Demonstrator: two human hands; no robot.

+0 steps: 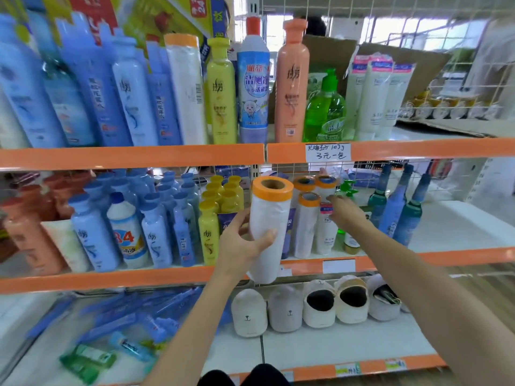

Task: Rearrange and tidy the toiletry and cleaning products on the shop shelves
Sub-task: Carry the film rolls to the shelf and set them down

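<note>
Left hand (245,240) gripping a white roll (269,227) upright, just in front of the middle shelf (111,277). Right hand (347,215) open, fingers touching a white tube (324,232) behind the roll.

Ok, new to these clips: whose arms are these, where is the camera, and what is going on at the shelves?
There is no machine. A person wears a camera on the head, looking down at both bare hands in front of shop shelves. The left hand grips a white roll with an orange end, held just in front of the middle shelf. The right hand reaches, fingers straight, toward three similar rolls and a white tube standing there. Blue and yellow bottles fill the left side. Slippers sit on the bottom shelf.
</note>
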